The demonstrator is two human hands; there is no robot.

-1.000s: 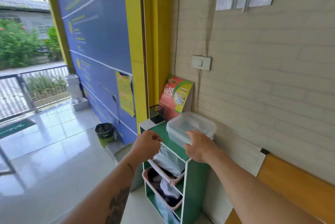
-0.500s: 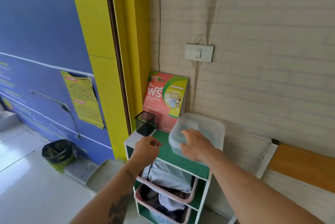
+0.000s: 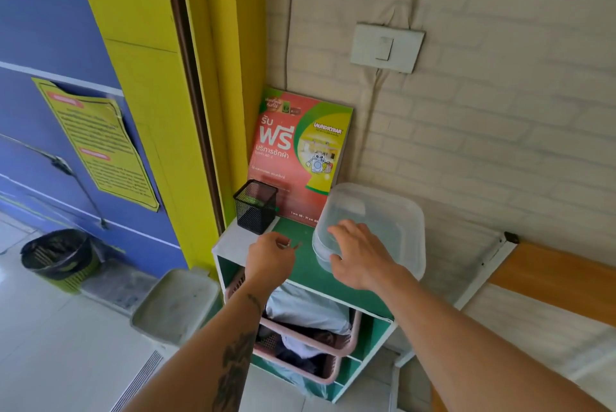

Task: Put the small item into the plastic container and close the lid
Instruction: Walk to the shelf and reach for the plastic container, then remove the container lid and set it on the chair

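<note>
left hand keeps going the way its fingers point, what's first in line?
Probably the plastic container: the left hand, pinching a small item, points right across the green shelf top, where the right hand rests on the lid. Depth is unclear.

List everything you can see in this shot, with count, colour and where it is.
Clear plastic container: one, lidded, on shelf top, right.
Black mesh pen cup: one, shelf top, back left.
Red and green laundry poster: one, leaning on wall.
Green and white shelf unit: one, against wall.
Pink laundry baskets: two, inside shelf.
White wall switch: one, brick wall.
Black bin: one, floor left.
Left hand: pinching small item.
Right hand: on container's lid.
</note>
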